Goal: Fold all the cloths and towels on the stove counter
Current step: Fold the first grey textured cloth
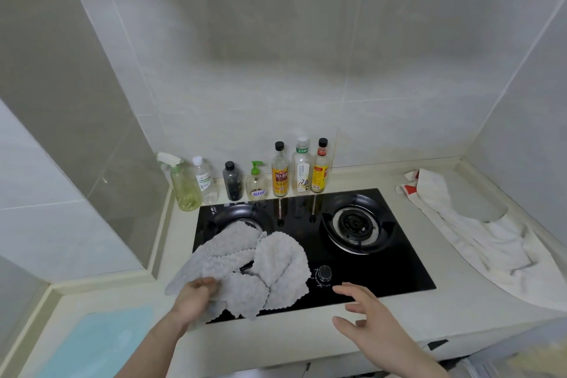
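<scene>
Cloths, three — grey [260,264] in left grip [196,294], white [478,230], blue [101,344] — right grip [365,313] released

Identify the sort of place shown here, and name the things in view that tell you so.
Most likely a home kitchen's cooking corner: a black two-burner gas hob set into a pale counter, a row of sauce and oil bottles against the tiled wall.

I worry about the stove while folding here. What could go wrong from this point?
The grey cloth lies over the left burner and beside the knob; the open right hand hovers near that knob and might turn it. The left hand has a grip on one edge only, so dragging could snag the cloth on the grate.
</scene>
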Demonstrator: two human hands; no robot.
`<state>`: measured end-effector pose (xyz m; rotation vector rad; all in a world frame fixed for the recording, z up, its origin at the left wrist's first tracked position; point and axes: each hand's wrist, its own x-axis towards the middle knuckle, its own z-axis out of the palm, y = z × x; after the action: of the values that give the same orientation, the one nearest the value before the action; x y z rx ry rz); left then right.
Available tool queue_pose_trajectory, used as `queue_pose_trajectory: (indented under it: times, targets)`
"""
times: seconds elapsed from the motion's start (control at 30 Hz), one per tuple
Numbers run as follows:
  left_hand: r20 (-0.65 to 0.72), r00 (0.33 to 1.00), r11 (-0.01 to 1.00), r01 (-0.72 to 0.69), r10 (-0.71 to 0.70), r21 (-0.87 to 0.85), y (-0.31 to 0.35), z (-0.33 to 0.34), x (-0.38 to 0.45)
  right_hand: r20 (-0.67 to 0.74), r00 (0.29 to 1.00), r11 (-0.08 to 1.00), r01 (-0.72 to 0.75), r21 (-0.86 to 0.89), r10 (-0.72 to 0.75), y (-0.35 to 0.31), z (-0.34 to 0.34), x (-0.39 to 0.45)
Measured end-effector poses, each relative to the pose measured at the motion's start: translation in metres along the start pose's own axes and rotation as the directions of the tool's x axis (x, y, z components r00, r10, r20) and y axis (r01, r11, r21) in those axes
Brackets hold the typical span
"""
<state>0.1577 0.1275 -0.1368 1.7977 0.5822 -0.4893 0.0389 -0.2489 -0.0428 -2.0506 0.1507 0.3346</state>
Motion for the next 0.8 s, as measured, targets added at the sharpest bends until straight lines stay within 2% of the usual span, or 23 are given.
queue_pose_trajectory:
  times: [0.17, 0.2, 0.27, 0.4, 0.53, 0.6, 0.63, 0.8]
  targets:
    - [0.036, 0.999, 1.000, 0.004, -0.004, -0.007, -0.013, -0.007, -0.004, 0.016, 1.000, 1.000, 0.018, -0.007, -0.018, -0.008, 0.007, 0.002]
    - [0.028, 0.999, 1.000, -0.024, 0.024, 0.005, -0.007, -0.007, -0.013, 0.017, 1.000, 1.000, 0.020, -0.007, -0.020, -0.010, 0.009, 0.002]
    - [-0.003, 0.986, 0.984, -0.166, 0.166, 0.064, 0.008, -0.010, -0.026, 0.016, 1.000, 1.000, 0.026, -0.008, -0.026, -0.012, 0.012, 0.002]
    - [-0.188, 0.887, 0.906, -0.410, 0.422, 0.101, 0.052, -0.025, -0.034, 0.018, 0.999, 0.999, 0.044, -0.012, -0.044, -0.021, 0.016, 0.003]
    - [-0.227, 0.717, 0.750, -0.649, 0.659, 0.128, 0.112, -0.040, -0.060, -0.013, 0.997, 0.996, 0.078, 0.032, -0.078, -0.042, 0.018, 0.008]
    - [-0.244, 0.628, 0.667, -0.734, 0.739, 0.130, 0.140, -0.042, -0.082, -0.031, 0.995, 0.994, 0.100, 0.050, -0.099, -0.056, 0.017, 0.010]
    - [-0.244, 0.604, 0.642, -0.757, 0.759, 0.124, 0.153, -0.041, -0.096, -0.042, 0.993, 0.992, 0.111, 0.062, -0.109, -0.063, 0.017, 0.011]
    - [-0.074, 0.601, 0.606, -0.789, 0.796, 0.101, 0.194, -0.031, -0.155, -0.047, 0.989, 0.982, 0.143, 0.121, -0.138, -0.101, 0.015, 0.007]
